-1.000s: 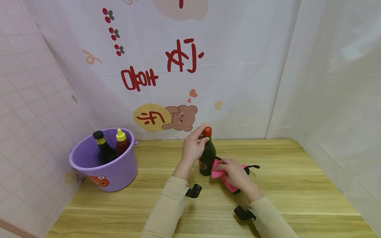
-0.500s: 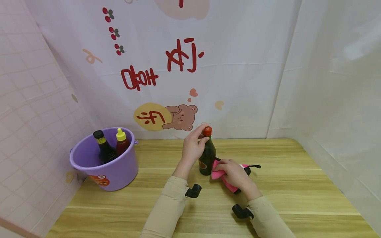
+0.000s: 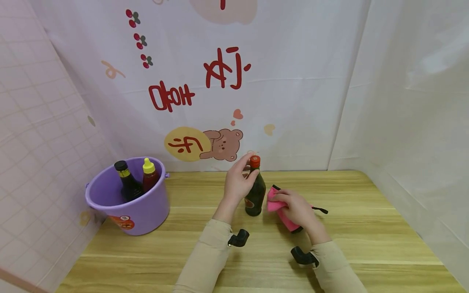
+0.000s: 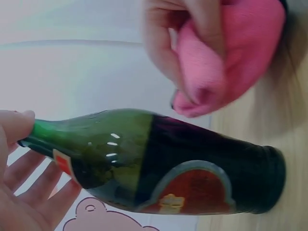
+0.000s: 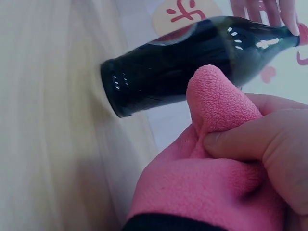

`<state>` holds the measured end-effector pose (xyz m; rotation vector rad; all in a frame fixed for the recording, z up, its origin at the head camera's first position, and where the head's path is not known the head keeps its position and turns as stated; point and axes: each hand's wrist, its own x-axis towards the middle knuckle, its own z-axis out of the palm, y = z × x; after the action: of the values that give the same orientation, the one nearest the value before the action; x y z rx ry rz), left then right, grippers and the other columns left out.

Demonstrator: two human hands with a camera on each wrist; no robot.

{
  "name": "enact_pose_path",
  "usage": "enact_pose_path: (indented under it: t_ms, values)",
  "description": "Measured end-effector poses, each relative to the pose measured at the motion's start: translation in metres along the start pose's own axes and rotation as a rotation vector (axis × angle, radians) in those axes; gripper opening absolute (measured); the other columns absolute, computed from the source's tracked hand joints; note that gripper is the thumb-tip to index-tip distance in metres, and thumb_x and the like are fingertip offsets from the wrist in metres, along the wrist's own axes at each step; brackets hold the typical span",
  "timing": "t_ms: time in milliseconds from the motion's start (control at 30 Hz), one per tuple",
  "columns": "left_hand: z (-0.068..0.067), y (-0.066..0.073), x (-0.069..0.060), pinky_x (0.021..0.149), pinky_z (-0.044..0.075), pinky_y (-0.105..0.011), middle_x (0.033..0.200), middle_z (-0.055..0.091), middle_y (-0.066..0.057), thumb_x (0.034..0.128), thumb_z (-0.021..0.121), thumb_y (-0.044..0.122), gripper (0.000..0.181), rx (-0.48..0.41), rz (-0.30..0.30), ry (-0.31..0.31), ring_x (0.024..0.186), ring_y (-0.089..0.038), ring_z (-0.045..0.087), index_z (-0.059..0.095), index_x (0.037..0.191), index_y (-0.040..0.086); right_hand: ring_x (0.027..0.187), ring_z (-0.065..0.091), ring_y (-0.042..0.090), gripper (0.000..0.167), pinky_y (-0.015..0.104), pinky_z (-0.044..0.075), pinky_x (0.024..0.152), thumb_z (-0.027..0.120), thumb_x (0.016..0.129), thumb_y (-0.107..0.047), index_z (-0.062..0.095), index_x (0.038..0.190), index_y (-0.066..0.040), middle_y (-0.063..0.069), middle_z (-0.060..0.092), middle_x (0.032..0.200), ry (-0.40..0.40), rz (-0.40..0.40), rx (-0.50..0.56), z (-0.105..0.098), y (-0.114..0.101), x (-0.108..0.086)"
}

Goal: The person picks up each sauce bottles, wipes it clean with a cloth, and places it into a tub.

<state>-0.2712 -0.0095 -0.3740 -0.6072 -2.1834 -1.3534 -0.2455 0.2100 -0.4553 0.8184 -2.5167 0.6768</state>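
Observation:
A dark green glass bottle (image 3: 255,196) with a red cap stands upright on the wooden table. My left hand (image 3: 237,181) pinches its neck between thumb and fingers, just under the cap. In the left wrist view, dark liquid fills the lower part of the bottle, and a red label with a grey border shows on its side. To the right, my right hand (image 3: 297,208) grips a bunched pink cloth (image 5: 192,187) with black edging. A small gap separates the cloth from the bottle in the head view. A black strap (image 3: 320,210) trails from the cloth's far side.
At the left stands a purple bucket (image 3: 146,217). Inside it are a black-capped dark bottle (image 3: 130,185) and a red sauce bottle with a yellow nozzle (image 3: 149,175). A printed white curtain (image 3: 293,101) hangs behind the table (image 3: 198,191).
My right hand has drawn the pink cloth away from the bottle's side, slightly to the right. The left hand stays at the bottle's neck, and the bottle has hardly moved.

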Motion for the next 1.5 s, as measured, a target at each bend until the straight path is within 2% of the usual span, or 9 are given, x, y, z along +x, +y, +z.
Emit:
enact_pose_path:
  t_ms: [133,267,467,633,867,1000,1100,1300,1500]
  values:
    - [0.004,-0.002,-0.004,0.080,0.057,-0.033,0.117,0.066,-0.005,0.0848,0.081,0.019,0.060,0.039,-0.029,0.044,0.100,-0.020,0.065,0.056,0.139,0.020,0.102,0.065,0.033,0.045,0.049,0.054,0.085,0.073,0.073,0.016,0.077,0.107,-0.014,0.010,0.068,0.111,0.028,0.010,0.029,-0.005,0.004,0.000]
    - [0.008,-0.003,-0.007,0.074,0.057,-0.030,0.104,0.066,-0.004,0.0815,0.084,0.025,0.058,0.106,-0.037,0.103,0.093,-0.018,0.064,0.060,0.134,0.019,0.102,0.065,0.035,0.046,0.050,0.053,0.086,0.074,0.072,0.017,0.076,0.107,-0.013,0.011,0.067,0.111,0.046,0.019,0.046,-0.009,0.006,0.001]
    - [0.008,-0.003,-0.006,0.072,0.056,-0.028,0.098,0.067,-0.003,0.0807,0.085,0.023,0.054,0.156,-0.030,0.152,0.089,-0.016,0.064,0.062,0.129,0.016,0.101,0.065,0.036,0.044,0.053,0.053,0.084,0.072,0.074,0.016,0.076,0.108,-0.013,0.012,0.067,0.110,0.048,0.058,0.050,-0.014,0.005,0.001]
    - [0.005,-0.003,-0.004,0.075,0.057,-0.032,0.095,0.069,-0.004,0.0831,0.082,0.018,0.054,0.158,-0.010,0.109,0.088,-0.017,0.066,0.059,0.132,0.018,0.103,0.064,0.037,0.046,0.055,0.052,0.085,0.072,0.074,0.017,0.076,0.108,-0.013,0.013,0.067,0.112,0.065,0.071,0.073,-0.019,0.006,0.000]
    - [-0.001,-0.003,0.001,0.077,0.056,-0.040,0.099,0.071,-0.007,0.0866,0.077,0.009,0.059,0.159,0.003,0.011,0.094,-0.022,0.071,0.053,0.139,0.021,0.107,0.062,0.041,0.049,0.056,0.051,0.088,0.071,0.069,0.022,0.075,0.107,-0.008,0.015,0.066,0.117,0.178,0.008,0.106,-0.027,0.007,0.001]
    - [-0.003,-0.003,0.003,0.080,0.056,-0.041,0.103,0.072,-0.008,0.0879,0.075,0.008,0.059,0.141,-0.020,-0.029,0.097,-0.022,0.071,0.052,0.141,0.020,0.109,0.062,0.039,0.050,0.055,0.051,0.087,0.071,0.070,0.022,0.076,0.107,-0.010,0.013,0.066,0.120,0.224,-0.022,0.122,-0.031,0.001,0.007]
    - [-0.004,-0.005,0.004,0.082,0.056,-0.041,0.104,0.072,-0.008,0.0885,0.074,0.007,0.059,0.128,-0.034,-0.045,0.099,-0.022,0.070,0.052,0.141,0.021,0.110,0.061,0.038,0.049,0.055,0.052,0.086,0.072,0.072,0.021,0.076,0.108,-0.011,0.013,0.065,0.121,0.255,-0.049,0.137,-0.036,-0.006,0.017]
    - [-0.004,-0.008,0.006,0.082,0.056,-0.042,0.103,0.072,-0.008,0.0887,0.074,0.006,0.058,0.111,-0.016,-0.055,0.098,-0.022,0.070,0.052,0.141,0.022,0.110,0.060,0.038,0.047,0.055,0.053,0.084,0.069,0.074,0.022,0.076,0.108,-0.010,0.014,0.065,0.118,0.332,-0.149,0.174,-0.050,-0.022,0.048]
    - [-0.003,-0.010,0.006,0.079,0.057,-0.039,0.102,0.072,-0.007,0.0894,0.073,0.005,0.059,0.102,-0.015,-0.062,0.099,-0.021,0.070,0.052,0.141,0.022,0.110,0.059,0.036,0.043,0.054,0.051,0.087,0.070,0.077,0.018,0.076,0.108,-0.012,0.012,0.066,0.118,0.325,-0.190,0.148,-0.053,-0.034,0.071]
